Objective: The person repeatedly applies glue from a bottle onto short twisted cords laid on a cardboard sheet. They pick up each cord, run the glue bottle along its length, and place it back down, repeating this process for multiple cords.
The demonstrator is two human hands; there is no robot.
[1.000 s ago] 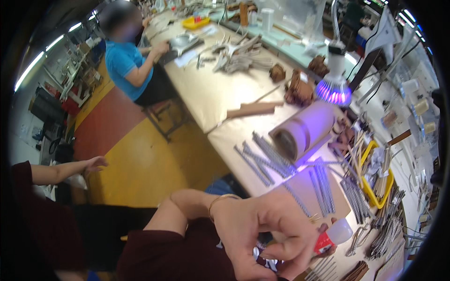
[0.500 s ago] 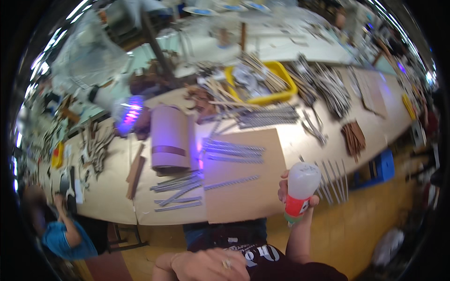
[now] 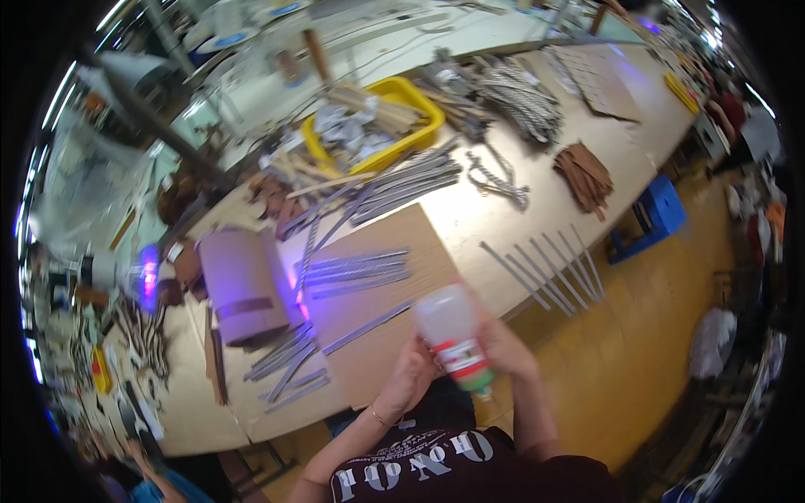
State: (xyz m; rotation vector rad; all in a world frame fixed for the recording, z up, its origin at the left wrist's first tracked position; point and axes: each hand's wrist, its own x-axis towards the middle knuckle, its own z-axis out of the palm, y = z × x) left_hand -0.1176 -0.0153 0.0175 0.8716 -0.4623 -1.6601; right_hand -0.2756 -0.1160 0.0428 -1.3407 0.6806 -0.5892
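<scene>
My right hand [image 3: 503, 345] is closed around a translucent squeeze bottle [image 3: 449, 314] with a red label and a green tip, held upside down and tilted, tip low. Against the bottle's left side, my left hand [image 3: 409, 369] has its fingers bent; its fingertips are partly hidden by the bottle. Beyond the hands lies a brown cardboard sheet [image 3: 381, 235] carrying several grey patterned strips [image 3: 360, 270]. A single strip [image 3: 369, 327] lies near the hands. More strips [image 3: 285, 356] rest left of the sheet, and several [image 3: 545, 272] stick out over the table's right edge.
A brown cardboard roll [image 3: 239, 281] stands on the left. Farther back are a yellow tray [image 3: 432, 126], bundled grey strips [image 3: 520, 101] and a brown bundle [image 3: 584, 180]. A blue stool [image 3: 658, 210] is at the right. Another person's arm [image 3: 151, 469] shows at lower left.
My left hand has risen from near my body to the bottle. The bottle and right hand have moved left and nearer the left hand. The view has turned, shifting the table contents leftward.
</scene>
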